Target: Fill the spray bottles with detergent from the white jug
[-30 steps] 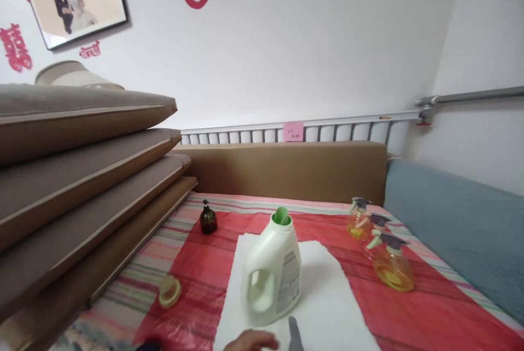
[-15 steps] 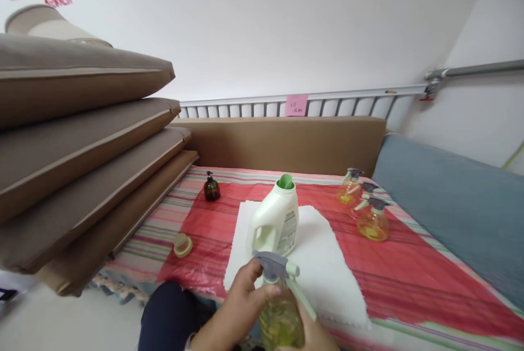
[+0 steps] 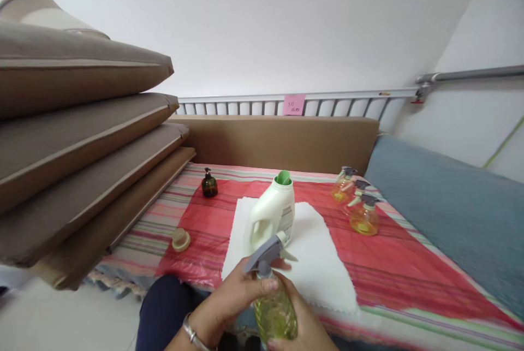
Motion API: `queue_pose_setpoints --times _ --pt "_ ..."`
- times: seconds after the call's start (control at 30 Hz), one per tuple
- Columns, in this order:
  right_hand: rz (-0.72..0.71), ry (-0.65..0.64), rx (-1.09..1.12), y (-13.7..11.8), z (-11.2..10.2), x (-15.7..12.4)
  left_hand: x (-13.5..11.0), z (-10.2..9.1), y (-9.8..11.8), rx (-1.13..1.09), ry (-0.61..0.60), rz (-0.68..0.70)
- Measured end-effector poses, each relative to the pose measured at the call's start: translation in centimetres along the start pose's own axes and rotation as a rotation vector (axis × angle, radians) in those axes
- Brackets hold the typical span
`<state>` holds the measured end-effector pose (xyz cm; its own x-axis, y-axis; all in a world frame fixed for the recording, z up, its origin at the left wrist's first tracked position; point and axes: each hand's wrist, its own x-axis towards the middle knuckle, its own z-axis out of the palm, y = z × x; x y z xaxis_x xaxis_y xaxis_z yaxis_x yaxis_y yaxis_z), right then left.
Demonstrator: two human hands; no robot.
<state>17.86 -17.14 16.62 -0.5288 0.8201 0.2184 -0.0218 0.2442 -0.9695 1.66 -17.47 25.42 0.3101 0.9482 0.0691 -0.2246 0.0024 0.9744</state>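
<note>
Both my hands hold a clear spray bottle [image 3: 275, 313] with yellow-green liquid, low in the centre of the view. My left hand [image 3: 233, 299] wraps the bottle's neck just under the grey trigger head [image 3: 264, 253], which is tilted. My right hand [image 3: 305, 329] cups the bottle's body from below and the right. Beyond them stands a white detergent jug [image 3: 270, 214] with an open green spout on a white cloth [image 3: 323, 263].
A red plastic sheet [image 3: 388, 263] covers a striped table. On it are a small dark pump bottle [image 3: 209, 184], a beige cap [image 3: 180, 239] and several yellow spray bottles [image 3: 362, 214]. Stacked brown cushions [image 3: 82, 143] fill the left; a blue cushion [image 3: 442, 209] lies right.
A second ago only fingertips showed at the bottom edge. Now both hands have raised a spray bottle into view, and its grey trigger head has tilted over to the side.
</note>
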Motion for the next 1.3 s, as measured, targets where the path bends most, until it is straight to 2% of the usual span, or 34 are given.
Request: queue_pose_setpoints --times 0.07,0.17,0.23,0.33,0.4,0.53,0.7,0.77,0.9,0.97,1.17,1.3 --pt "-0.055 0.011 -0.052 -0.2 0.1 0.1 -0.1 0.5 0.2 0.016 0.039 -0.007" --pt "-0.055 0.028 -0.06 -0.4 0.1 0.2 -0.2 1.0 0.2 0.051 0.187 0.067" --pt "0.014 0.041 -0.014 -0.4 0.1 0.2 -0.4 0.9 0.1 0.028 0.139 0.078" --pt "0.092 0.051 -0.001 -0.5 -0.1 0.0 -0.7 0.1 0.0 -0.017 -0.008 0.013" --pt "0.084 0.05 -0.021 -0.7 -0.1 0.0 -0.6 -0.5 -0.2 -0.007 0.006 0.001" --pt "0.069 0.037 0.017 -1.1 -0.1 0.0 0.0 -0.8 -0.8 0.074 0.122 0.093" --pt "0.085 0.023 -0.077 -0.4 -0.1 0.0 -0.1 0.0 -1.1 -0.049 0.017 0.011" --pt "0.104 0.046 -0.165 0.1 -0.2 -0.1 0.0 0.3 -1.0 -0.057 0.078 0.036" --pt "0.187 0.11 -0.253 1.1 -0.2 -0.2 0.4 0.3 -0.4 0.032 0.346 0.183" --pt "0.201 0.123 -0.252 1.4 -0.2 -0.3 0.6 0.1 0.2 0.016 0.439 0.215" --pt "0.209 0.122 -0.223 1.4 -0.6 -0.5 0.1 -0.1 2.0 -0.257 0.49 0.279" --pt "0.205 0.117 -0.153 1.2 -0.5 -0.4 -0.7 0.1 2.2 -0.25 0.488 0.347"
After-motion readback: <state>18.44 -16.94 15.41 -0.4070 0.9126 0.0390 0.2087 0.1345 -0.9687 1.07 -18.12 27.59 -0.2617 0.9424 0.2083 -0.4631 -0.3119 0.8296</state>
